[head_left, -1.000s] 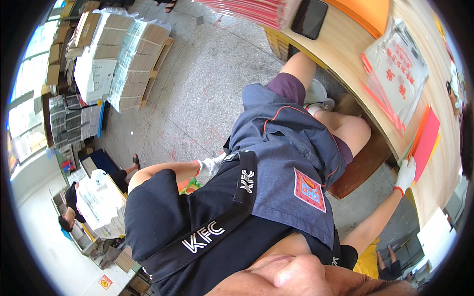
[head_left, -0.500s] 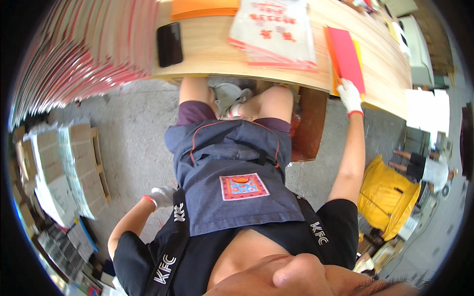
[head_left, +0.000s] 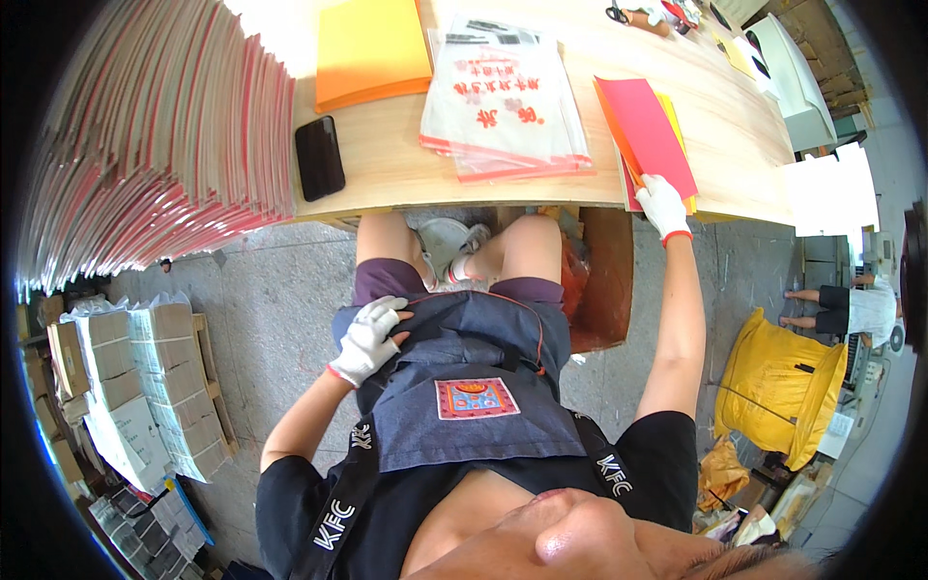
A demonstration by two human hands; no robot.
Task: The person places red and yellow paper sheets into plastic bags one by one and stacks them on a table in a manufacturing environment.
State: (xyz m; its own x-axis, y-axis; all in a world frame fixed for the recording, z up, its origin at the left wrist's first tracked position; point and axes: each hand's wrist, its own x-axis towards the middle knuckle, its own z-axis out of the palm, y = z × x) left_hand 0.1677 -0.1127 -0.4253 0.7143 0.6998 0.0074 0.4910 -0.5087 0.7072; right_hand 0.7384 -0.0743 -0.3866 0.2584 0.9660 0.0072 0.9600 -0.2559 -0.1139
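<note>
My right hand (head_left: 663,206), in a white glove with a red cuff, grips the near end of a thin stack of coloured paper sheets (head_left: 650,126) at the table's front edge. Red paper lies uppermost, with orange and yellow edges showing beside it. My left hand (head_left: 369,340), gloved the same way with bare fingertips, rests over the dark blue apron (head_left: 464,329) on my lap. Its fingers are stretched out and hold nothing. To the left of the red paper lie clear plastic bags (head_left: 507,106) with red print.
A black phone (head_left: 320,158) and an orange paper stack (head_left: 372,53) lie on the wooden table (head_left: 387,145). Tall piles of red-edged sheets (head_left: 164,145) rise at left. Wrapped bundles (head_left: 164,358) stand on a pallet. A yellow covered load (head_left: 781,387) and another person (head_left: 851,311) are at right.
My left hand has come up from my left side onto the apron at my lap. My right hand stays at the red paper. The view has tilted, showing more of the table.
</note>
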